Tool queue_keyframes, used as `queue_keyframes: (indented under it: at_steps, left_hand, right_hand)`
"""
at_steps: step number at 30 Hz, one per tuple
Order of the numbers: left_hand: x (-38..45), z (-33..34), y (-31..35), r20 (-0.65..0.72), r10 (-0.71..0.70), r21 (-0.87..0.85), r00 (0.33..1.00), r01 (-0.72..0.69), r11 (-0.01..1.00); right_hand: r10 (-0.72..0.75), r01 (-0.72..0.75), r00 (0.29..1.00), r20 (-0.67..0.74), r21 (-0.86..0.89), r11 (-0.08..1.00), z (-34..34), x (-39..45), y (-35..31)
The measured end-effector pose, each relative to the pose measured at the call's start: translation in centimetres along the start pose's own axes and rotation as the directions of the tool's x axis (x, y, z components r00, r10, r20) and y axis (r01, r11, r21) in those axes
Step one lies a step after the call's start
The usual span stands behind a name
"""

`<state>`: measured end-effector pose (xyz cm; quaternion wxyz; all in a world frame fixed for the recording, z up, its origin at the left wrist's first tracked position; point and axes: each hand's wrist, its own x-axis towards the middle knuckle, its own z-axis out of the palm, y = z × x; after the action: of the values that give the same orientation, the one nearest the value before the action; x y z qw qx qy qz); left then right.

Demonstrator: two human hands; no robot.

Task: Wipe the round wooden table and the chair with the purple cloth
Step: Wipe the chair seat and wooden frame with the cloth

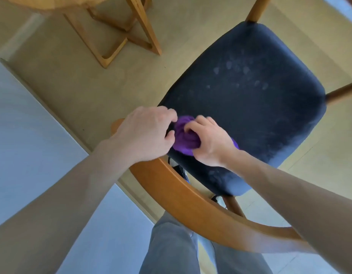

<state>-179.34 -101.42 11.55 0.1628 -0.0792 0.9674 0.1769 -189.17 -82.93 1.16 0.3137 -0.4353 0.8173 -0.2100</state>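
Bunching a crumpled purple cloth (pixel 182 135) at the near left corner of a dark navy padded seat (pixel 250 99), the person stands behind a wooden-framed chair with a curved brown backrest rail (pixel 201 204), over which both forearms reach. Right hand (pixel 210 141): fingers curled round the cloth, gripping it against the seat. Left hand (pixel 149 131): beside the cloth, fingertips curled in at its left edge; whether it pinches the fabric or only touches it cannot be told. Seat condition: pale dusty smudges and print-like marks show across the middle and far part of the upholstery and near the back edge, so the chair appears, by judgement, only begun, most of the seat and the frame remaining. Round light wooden surface (pixel 52 2): only its rim and crossed wooden legs (pixel 119 30) show at the top left, well apart from the cloth; whether it has been wiped cannot be judged here. Also present: beige floor (pixel 72 86), pale blue-grey floor area at left, grey trousers (pixel 171 248) at the lower edge. Brands, labels, writing: none legible on any item.
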Motion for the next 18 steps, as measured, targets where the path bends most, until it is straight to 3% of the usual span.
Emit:
queue_keyframes:
  at_steps: [3, 7, 10, 12, 15, 18]
  left_hand:
    - [-1.9, 0.3, -0.4, -0.055, 0.018, 0.061, 0.998, -0.015, 0.998]
    - [-2.0, 0.9, -0.4, -0.12, -0.009, 0.059, 0.993, 0.017, 0.998]
    - [-1.9, 0.9, -0.2, -0.132, -0.028, 0.067, 0.991, 0.037, 0.997]
    - [-2.1, 0.9, -0.3, -0.121, -0.045, 0.072, 0.992, 0.054, 0.996]
    - [-2.2, 1.0, -0.3, -0.12, -0.05, 0.073, 0.992, 0.059, 0.996]
    - [-2.1, 1.0, -0.1, -0.107, -0.068, 0.095, 0.992, 0.078, 0.992]
  right_hand:
    - [-0.049, 0.045, 0.998, -0.044, -0.085, 0.995, 1.4, 4.1, -2.8]
    - [0.016, 0.035, 0.99, 0.139, -0.355, 0.934, 5.6, 5.0, -3.5]
    - [-0.051, 0.145, 0.975, 0.217, -0.446, 0.883, 7.4, 1.1, -2.4]
    - [-0.122, 0.272, 0.933, 0.338, -0.44, 0.856, 7.4, -1.7, -1.2]
    - [-0.132, 0.327, 0.879, 0.459, -0.377, 0.867, 5.3, -3.1, -0.1]
    - [-0.093, 0.211, 0.924, 0.372, -0.289, 0.934, 2.1, -0.5, -0.6]
